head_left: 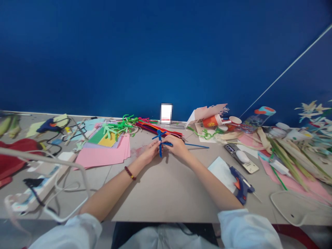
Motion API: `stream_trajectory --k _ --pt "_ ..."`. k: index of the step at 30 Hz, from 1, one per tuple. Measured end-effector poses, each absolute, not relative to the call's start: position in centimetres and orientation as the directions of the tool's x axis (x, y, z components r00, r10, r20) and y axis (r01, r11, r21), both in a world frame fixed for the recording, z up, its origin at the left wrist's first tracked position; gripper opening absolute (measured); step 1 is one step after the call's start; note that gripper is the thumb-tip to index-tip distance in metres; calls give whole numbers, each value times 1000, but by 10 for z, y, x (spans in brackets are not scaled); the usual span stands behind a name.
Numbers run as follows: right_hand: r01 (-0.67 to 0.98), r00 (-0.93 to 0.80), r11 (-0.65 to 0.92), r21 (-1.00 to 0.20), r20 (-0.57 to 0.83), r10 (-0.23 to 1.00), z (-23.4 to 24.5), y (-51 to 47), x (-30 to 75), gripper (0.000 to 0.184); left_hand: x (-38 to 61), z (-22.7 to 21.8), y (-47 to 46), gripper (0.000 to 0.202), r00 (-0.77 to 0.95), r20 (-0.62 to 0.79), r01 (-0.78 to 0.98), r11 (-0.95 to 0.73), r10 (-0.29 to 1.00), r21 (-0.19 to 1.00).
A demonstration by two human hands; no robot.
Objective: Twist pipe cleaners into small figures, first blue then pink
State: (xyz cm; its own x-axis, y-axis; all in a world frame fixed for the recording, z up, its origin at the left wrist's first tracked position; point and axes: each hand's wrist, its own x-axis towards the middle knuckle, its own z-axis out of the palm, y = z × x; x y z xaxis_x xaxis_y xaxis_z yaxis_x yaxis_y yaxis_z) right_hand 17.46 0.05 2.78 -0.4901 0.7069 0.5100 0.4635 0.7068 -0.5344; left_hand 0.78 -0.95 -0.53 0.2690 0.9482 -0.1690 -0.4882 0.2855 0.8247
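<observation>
Between my hands stands a small figure of twisted blue pipe cleaners (160, 144), with a rounded top, crossing arms and a stem hanging down. My left hand (151, 152) pinches it from the left side. My right hand (176, 146) is closed on a blue pipe cleaner at the figure's right, and a long blue strand (198, 146) sticks out beyond that hand to the right. The fingertips partly hide where the strands join. Just behind lies a bundle of red, orange and dark pipe cleaners (150, 127).
Pink paper sheets (103, 155) and green bent pipe cleaners (118, 128) lie left, near a power strip (44, 183) with cables. On the right are a blue glue gun (241, 185), a phone (241, 158), paper cups (212, 121) and dried husks (298, 155). A blue wall rises behind.
</observation>
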Motion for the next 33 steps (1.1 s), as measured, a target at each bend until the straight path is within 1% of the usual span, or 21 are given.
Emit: stream_trajectory --k 6,9,11,16,18,21,25,33 --pt "545 -649 815 -195 518 558 29 0 174 16 7 -11 -8 26 301 -142 -450 271 943 851" --pt "559 -678 823 -102 515 524 28 0 172 20 6 -10 -9 22 329 -118 -449 265 937 853" --pt "564 -667 819 -108 525 529 27 -1 172 21 5 -8 -9 20 347 -108 -453 267 932 850" --pt "537 -583 792 -290 551 597 27 -2 174 18 5 -1 -9 14 338 -132 -502 297 932 812" --pt "528 -561 785 -325 560 609 26 -3 174 20 6 1 -9 13 314 -141 -544 300 939 784" --pt "516 -554 791 -330 575 602 24 -3 174 22 6 1 -9 13 289 -150 -578 297 945 760" --pt "526 -541 790 -314 594 596 21 -1 174 22 5 1 -8 13 295 -148 -582 301 944 756" --pt "536 -507 796 -281 647 570 17 0 173 21 5 -4 -5 22 303 -158 -563 310 940 766"
